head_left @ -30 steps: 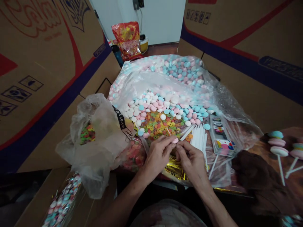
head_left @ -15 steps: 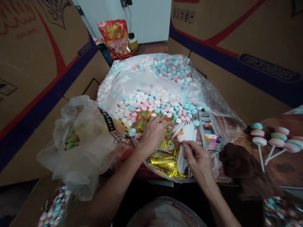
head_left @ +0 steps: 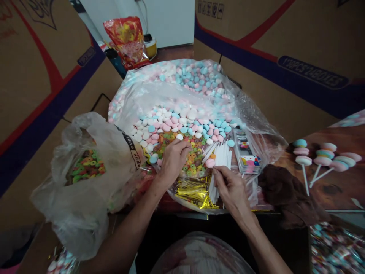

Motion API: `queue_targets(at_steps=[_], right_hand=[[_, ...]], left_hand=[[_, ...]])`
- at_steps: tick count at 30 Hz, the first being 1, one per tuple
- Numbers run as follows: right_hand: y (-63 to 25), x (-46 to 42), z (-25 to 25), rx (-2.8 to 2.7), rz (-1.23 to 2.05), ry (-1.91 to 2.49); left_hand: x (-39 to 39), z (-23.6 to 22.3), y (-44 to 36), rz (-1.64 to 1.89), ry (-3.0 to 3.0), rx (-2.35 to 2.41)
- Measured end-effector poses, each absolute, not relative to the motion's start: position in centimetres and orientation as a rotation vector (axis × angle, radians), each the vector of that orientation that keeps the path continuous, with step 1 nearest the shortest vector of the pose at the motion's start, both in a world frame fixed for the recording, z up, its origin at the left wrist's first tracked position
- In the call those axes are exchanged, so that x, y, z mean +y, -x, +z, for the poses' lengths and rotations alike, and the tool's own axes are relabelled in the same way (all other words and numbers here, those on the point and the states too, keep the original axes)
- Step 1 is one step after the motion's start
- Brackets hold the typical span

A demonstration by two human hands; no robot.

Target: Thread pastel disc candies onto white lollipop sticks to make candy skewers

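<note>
My left hand (head_left: 173, 158) reaches into a heap of small coloured ring cereal (head_left: 196, 161), its fingers bent together and their tips hidden. What they pinch, if anything, does not show. Closed near the white sticks, my right hand (head_left: 230, 186) grips a stick, mostly hidden, that bears a pink marshmallow (head_left: 210, 163) with an orange cereal ring above it. Behind the cereal spread pink, white and blue marshmallows (head_left: 171, 123) from a large clear bag (head_left: 159, 91). Loose white sticks (head_left: 224, 154) and gold twist ties (head_left: 192, 192) lie close to both hands.
At left slumps a plastic bag (head_left: 85, 205) of cereal rings. Rightward are a small clear-lidded box (head_left: 246, 152), a brown cloth (head_left: 281, 190) and several marshmallow sticks (head_left: 303, 161). Large cartons (head_left: 256, 34) flank the table; a red snack bag (head_left: 128, 42) stands behind.
The view has shifted slightly, so most things sit further left and a little higher. My left hand still works at the cereal, and my right hand keeps its grip on the marshmallow stick.
</note>
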State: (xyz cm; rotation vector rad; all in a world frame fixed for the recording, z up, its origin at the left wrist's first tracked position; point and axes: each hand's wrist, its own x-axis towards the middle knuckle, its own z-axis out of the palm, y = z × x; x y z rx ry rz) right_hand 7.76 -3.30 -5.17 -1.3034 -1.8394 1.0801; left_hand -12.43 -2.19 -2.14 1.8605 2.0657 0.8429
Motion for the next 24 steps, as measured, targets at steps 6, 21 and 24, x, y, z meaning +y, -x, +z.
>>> queue_targets(at_steps=[6, 21, 24], right_hand=[[-7.6, -3.3, -5.1, -1.832, 1.103, 1.305], [-7.2, -3.8, -3.9, -1.829, 1.097, 1.195], [-7.7, -3.6, -4.2, -1.815, 1.077, 1.245]], left_hand=[[-2.1, -2.2, 11.7, 0.428, -2.161, 1.932], [-2.6, -2.8, 11.8, 1.103, -1.559, 1.81], [-2.7, -2.3, 11.2, 0.885, -1.772, 1.877]])
